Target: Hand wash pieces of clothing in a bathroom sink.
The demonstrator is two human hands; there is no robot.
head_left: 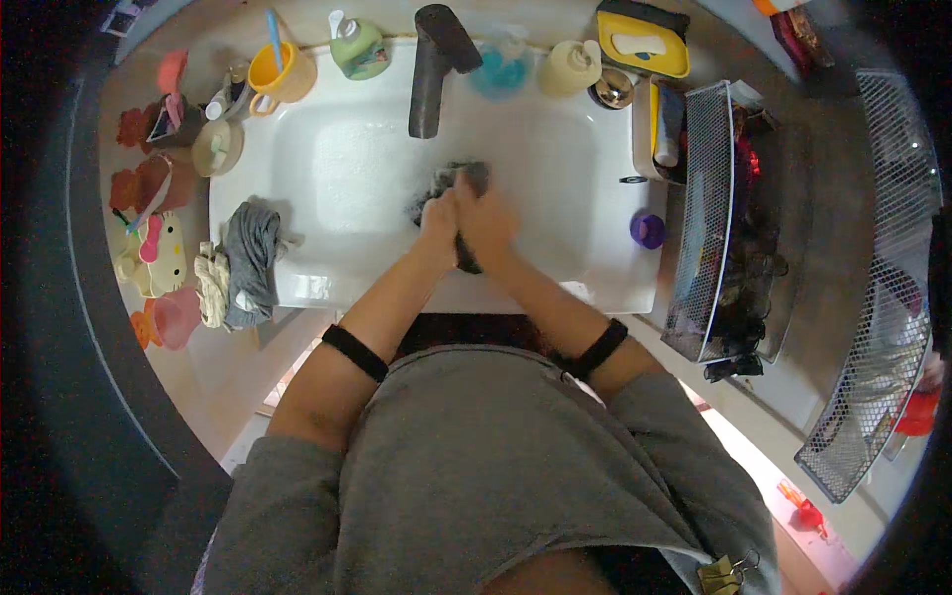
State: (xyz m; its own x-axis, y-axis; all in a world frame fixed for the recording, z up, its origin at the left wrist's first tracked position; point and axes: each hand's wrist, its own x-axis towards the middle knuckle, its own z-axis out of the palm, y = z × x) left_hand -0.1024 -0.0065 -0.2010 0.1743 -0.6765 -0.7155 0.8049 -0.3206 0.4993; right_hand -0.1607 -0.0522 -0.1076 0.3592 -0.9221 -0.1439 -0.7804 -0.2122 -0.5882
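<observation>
1. We see the left hand (437, 220) and right hand (486, 226) pressed together at frame centre, both clenched on a dark wet cloth (458, 180) over the white sink (337, 169).
2. The dark faucet (436, 61) hangs just above the cloth.
3. At left, grey and pale garments (243, 263) drape the sink rim; a yellow cup (281, 74) stands upper left.

Head-worn fisheye, straight down, close
</observation>
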